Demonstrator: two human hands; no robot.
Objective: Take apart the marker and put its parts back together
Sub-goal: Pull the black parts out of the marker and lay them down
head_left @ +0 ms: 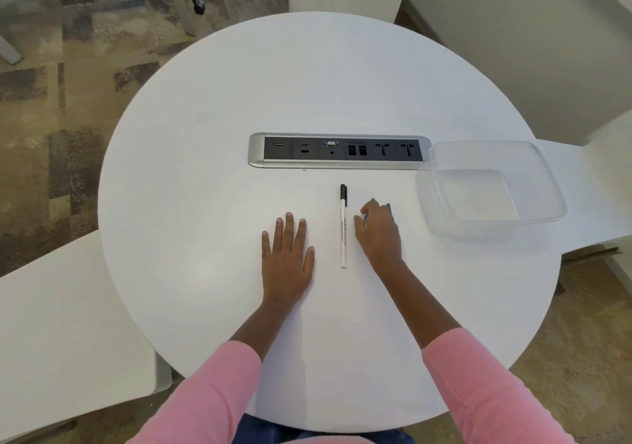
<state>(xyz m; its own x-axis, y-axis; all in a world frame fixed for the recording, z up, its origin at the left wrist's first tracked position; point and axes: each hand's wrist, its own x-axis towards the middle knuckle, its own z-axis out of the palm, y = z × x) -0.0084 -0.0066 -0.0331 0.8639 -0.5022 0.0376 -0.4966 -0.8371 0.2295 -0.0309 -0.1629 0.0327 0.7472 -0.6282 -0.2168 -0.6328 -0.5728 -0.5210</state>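
L hand (286, 255) lies flat on the round white table (205, 187), fingers spread, holding nothing. R hand (378, 230) is curled over a small dark item just right of the marker; can't tell if it grips it. Marker (343, 226), white barrel w/ black cap pointing away, lies btwn the hands, touching neither. Beyond it: power/data socket strip (338, 151). Clear plastic container (492, 188) at right.
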